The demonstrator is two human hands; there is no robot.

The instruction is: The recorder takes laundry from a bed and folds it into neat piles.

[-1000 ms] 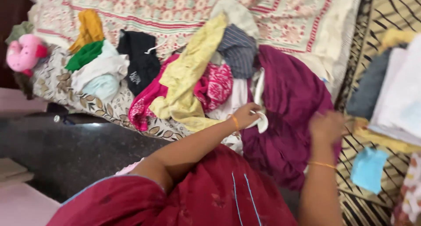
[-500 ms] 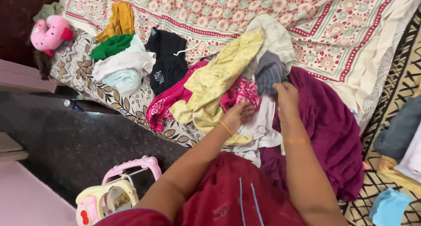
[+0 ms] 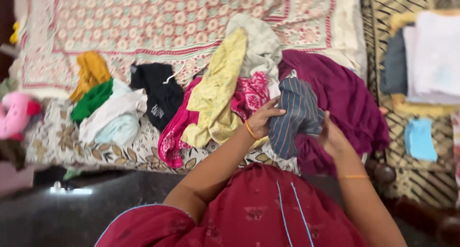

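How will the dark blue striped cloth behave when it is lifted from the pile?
The striped cloth will probably hang limp: it already folds between the left hand and right hand. It looks thin, so likely light. It may drag the maroon cloth beneath it.

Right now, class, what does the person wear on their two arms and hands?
Both forearms are bare. The left hand has a thin orange bangle at the wrist, and the right hand has a matching thin orange bangle. A dark red sleeve with a pale blue edge covers the left upper arm. No rings can be made out.
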